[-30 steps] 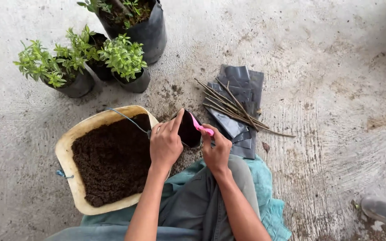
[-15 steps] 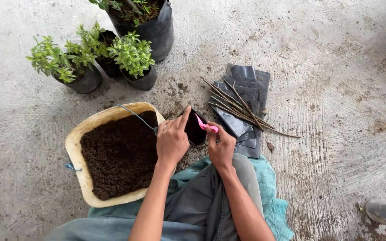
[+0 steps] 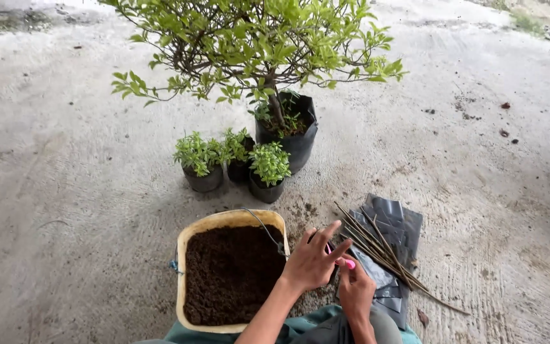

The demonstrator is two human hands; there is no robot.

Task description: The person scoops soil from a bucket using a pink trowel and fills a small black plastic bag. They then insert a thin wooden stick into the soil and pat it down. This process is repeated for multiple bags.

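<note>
— Held over the concrete floor (image 3: 65, 191), just off the right rim of the cream plastic tub of dark soil (image 3: 230, 274): a small black plastic grow bag (image 3: 332, 271), mostly hidden between two hands.
— Grip?
— Left hand (image 3: 310, 261) spread across the bag's near side, fingers half open. Right hand (image 3: 354, 290) closed round a pink-handled tool (image 3: 349, 262), poised at the bag's right.
— Nearer to the soil?
— Left hand, touching the tub's right rim. Soil directly leftward.
— Around?
— Bundle of thin brown cuttings (image 3: 383, 255) lying slantwise on flat black bags (image 3: 393, 226), rightward. Three small potted green seedlings (image 3: 233, 162) and a larger bagged shrub (image 3: 288, 121) beyond the tub's far edge.
</note>
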